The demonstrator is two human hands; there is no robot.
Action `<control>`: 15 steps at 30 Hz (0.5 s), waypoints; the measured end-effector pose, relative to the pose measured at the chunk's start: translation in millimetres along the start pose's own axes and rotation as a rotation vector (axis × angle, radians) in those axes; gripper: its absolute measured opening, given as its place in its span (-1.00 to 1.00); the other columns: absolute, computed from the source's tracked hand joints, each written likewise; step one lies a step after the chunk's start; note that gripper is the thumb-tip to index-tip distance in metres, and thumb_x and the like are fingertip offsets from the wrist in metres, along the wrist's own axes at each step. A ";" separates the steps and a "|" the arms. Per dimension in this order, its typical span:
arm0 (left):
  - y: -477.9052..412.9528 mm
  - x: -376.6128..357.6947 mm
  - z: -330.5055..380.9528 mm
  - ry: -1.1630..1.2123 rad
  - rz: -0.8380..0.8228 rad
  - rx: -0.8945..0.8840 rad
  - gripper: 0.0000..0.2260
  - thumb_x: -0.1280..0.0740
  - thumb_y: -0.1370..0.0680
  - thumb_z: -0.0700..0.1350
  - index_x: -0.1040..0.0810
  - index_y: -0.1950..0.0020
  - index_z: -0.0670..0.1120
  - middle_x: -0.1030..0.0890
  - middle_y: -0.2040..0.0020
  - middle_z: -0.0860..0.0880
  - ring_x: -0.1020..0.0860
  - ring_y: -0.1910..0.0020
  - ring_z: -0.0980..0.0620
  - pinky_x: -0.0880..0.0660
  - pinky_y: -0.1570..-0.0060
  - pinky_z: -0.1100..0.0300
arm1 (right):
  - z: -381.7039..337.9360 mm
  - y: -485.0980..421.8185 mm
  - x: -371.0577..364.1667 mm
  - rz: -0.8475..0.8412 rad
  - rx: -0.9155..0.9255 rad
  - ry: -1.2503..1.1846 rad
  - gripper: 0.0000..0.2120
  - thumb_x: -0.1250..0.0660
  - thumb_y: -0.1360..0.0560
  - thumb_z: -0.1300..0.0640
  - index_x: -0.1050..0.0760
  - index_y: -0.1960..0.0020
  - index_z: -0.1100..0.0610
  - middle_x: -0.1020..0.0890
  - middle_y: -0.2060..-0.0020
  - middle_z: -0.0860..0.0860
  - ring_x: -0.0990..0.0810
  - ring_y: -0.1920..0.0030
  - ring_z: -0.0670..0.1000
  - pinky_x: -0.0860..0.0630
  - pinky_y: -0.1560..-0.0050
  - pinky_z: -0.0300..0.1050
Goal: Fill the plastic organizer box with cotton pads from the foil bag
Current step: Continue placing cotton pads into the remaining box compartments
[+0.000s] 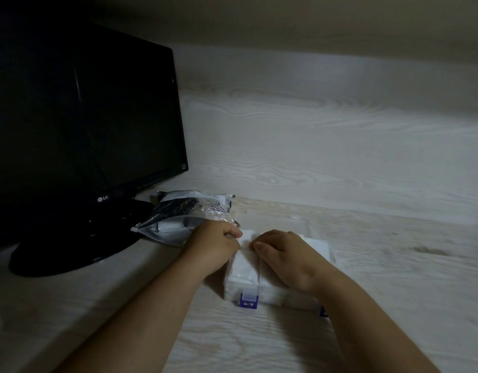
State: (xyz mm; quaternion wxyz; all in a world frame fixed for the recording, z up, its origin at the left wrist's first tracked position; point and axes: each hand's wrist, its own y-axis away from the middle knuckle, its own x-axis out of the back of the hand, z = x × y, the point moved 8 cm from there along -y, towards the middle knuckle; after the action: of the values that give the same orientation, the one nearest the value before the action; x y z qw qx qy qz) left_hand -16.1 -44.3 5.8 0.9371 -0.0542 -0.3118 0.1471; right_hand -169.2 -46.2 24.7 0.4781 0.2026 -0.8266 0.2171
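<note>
The foil bag (pixel 178 222) lies between the monitor (pixel 79 125) and the organizer box (pixel 273 265).

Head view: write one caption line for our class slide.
Left hand and right hand pinch pads in the box on a desk, bag and monitor at left.

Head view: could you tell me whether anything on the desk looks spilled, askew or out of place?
Nothing looks spilled or damaged. Only the foil bag lies crumpled on its side beside the monitor stand.
</note>
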 end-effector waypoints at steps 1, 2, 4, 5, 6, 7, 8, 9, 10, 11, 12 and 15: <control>0.1 -0.8 -1.7 0.011 -0.014 0.013 -0.81 -0.43 -0.42 -0.20 -0.69 0.03 0.04 -0.59 0.20 0.13 -0.57 0.10 0.14 -0.49 -0.09 0.26 | -0.5 0.1 -0.6 -0.006 0.000 0.015 -0.66 -0.12 -0.63 -0.01 -0.64 -0.10 0.09 -0.62 -0.14 0.01 -0.54 -0.14 0.10 -0.43 -0.23 0.04; 0.0 -1.5 -3.1 0.018 -0.029 0.026 -0.81 -0.42 -0.43 -0.19 -0.69 0.01 0.03 -0.64 0.13 0.11 -0.60 0.04 0.13 -0.50 -0.15 0.21 | -1.4 0.2 -1.0 -0.011 -0.001 0.032 -0.66 -0.12 -0.62 -0.01 -0.64 -0.07 0.10 -0.63 -0.11 0.02 -0.55 -0.11 0.11 -0.44 -0.21 0.04; 0.8 -2.6 -4.3 0.019 -0.052 0.045 -0.82 -0.41 -0.43 -0.17 -0.69 0.02 0.04 -0.67 0.05 0.08 -0.60 -0.01 0.12 -0.50 -0.20 0.15 | -1.4 -0.4 -2.4 -0.023 -0.019 0.067 -0.65 -0.11 -0.62 -0.02 -0.62 0.01 0.11 -0.63 -0.05 0.03 -0.55 -0.06 0.11 -0.44 -0.16 0.02; 0.7 -3.0 -5.2 0.015 -0.061 0.052 -0.83 -0.40 -0.43 -0.16 -0.69 0.03 0.06 -0.66 0.05 0.09 -0.60 -0.01 0.12 -0.50 -0.20 0.14 | -1.3 -0.6 -2.9 -0.023 -0.029 0.078 -0.64 -0.10 -0.62 -0.03 -0.61 0.07 0.11 -0.63 -0.01 0.03 -0.54 -0.03 0.11 -0.44 -0.14 0.01; 1.0 -3.1 -5.3 0.012 -0.069 0.055 -0.84 -0.40 -0.44 -0.15 -0.68 0.06 0.08 -0.65 0.08 0.11 -0.60 -0.01 0.13 -0.50 -0.20 0.15 | -1.3 -0.8 -3.2 -0.021 -0.035 0.082 -0.64 -0.10 -0.62 -0.03 -0.59 0.11 0.11 -0.62 0.02 0.02 -0.53 -0.01 0.11 -0.45 -0.11 0.01; 1.6 -3.8 -5.0 0.003 -0.079 0.056 -0.85 -0.39 -0.44 -0.14 -0.67 0.10 0.12 -0.63 0.10 0.14 -0.60 0.00 0.14 -0.50 -0.19 0.15 | -1.7 -0.7 -3.2 -0.020 -0.038 0.085 -0.63 -0.09 -0.62 -0.04 -0.57 0.14 0.11 -0.61 0.03 0.02 -0.53 0.00 0.12 -0.45 -0.10 0.02; 1.9 -4.3 -4.8 -0.009 -0.085 0.055 -0.85 -0.39 -0.44 -0.12 -0.64 0.16 0.15 -0.62 0.12 0.16 -0.60 0.00 0.15 -0.50 -0.19 0.15 | -2.5 -0.5 -3.4 -0.021 -0.036 0.089 -0.63 -0.08 -0.62 -0.05 -0.57 0.14 0.11 -0.61 0.03 0.02 -0.52 0.00 0.12 -0.44 -0.10 0.02; 2.2 -4.6 -4.7 -0.020 -0.088 0.054 -0.85 -0.39 -0.44 -0.11 -0.60 0.21 0.18 -0.62 0.12 0.17 -0.60 0.01 0.15 -0.51 -0.18 0.14 | -3.0 -0.3 -3.1 -0.023 -0.032 0.091 -0.62 -0.08 -0.63 -0.05 -0.57 0.11 0.11 -0.61 0.01 0.03 -0.53 -0.01 0.13 -0.44 -0.11 0.01; 2.2 -4.7 -4.6 -0.031 -0.089 0.053 -0.85 -0.38 -0.42 -0.09 -0.58 0.24 0.19 -0.63 0.11 0.18 -0.60 0.03 0.15 -0.52 -0.16 0.13 | -3.5 0.1 -2.7 -0.027 -0.025 0.089 -0.61 -0.07 -0.63 -0.05 -0.59 0.08 0.12 -0.61 -0.01 0.04 -0.53 -0.02 0.13 -0.43 -0.13 0.01; 2.3 -5.2 -5.0 -0.035 -0.090 0.050 -0.86 -0.38 -0.41 -0.08 -0.57 0.24 0.19 -0.63 0.10 0.16 -0.60 0.04 0.14 -0.53 -0.14 0.11 | -3.7 0.3 -2.6 -0.033 -0.019 0.082 -0.61 -0.07 -0.64 -0.05 -0.59 0.05 0.13 -0.61 -0.03 0.04 -0.54 -0.04 0.12 -0.42 -0.15 0.01; 3.1 -6.0 -4.6 -0.032 -0.098 0.045 -0.87 -0.37 -0.40 -0.08 -0.57 0.22 0.19 -0.63 0.09 0.13 -0.60 0.04 0.11 -0.54 -0.12 0.09 | -3.8 0.7 -2.4 -0.037 -0.011 0.071 -0.60 -0.06 -0.64 -0.05 -0.60 0.02 0.13 -0.61 -0.04 0.04 -0.54 -0.05 0.11 -0.42 -0.17 0.01; 3.4 -6.4 -2.9 0.000 -0.101 0.014 -0.84 -0.38 -0.41 -0.11 -0.58 0.19 0.19 -0.62 0.09 0.07 -0.60 0.05 0.06 -0.55 -0.09 0.08 | -4.5 2.4 2.1 0.007 0.023 0.031 -0.58 -0.06 -0.61 -0.11 -0.59 0.10 0.09 -0.62 0.04 0.01 -0.56 0.02 0.07 -0.46 -0.12 0.07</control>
State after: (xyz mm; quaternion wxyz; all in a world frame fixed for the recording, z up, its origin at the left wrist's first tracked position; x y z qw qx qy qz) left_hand -20.1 -43.1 -0.8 0.9437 -0.0318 -0.3132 0.1016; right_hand -168.3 -42.0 28.2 0.4878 0.2020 -0.8172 0.2313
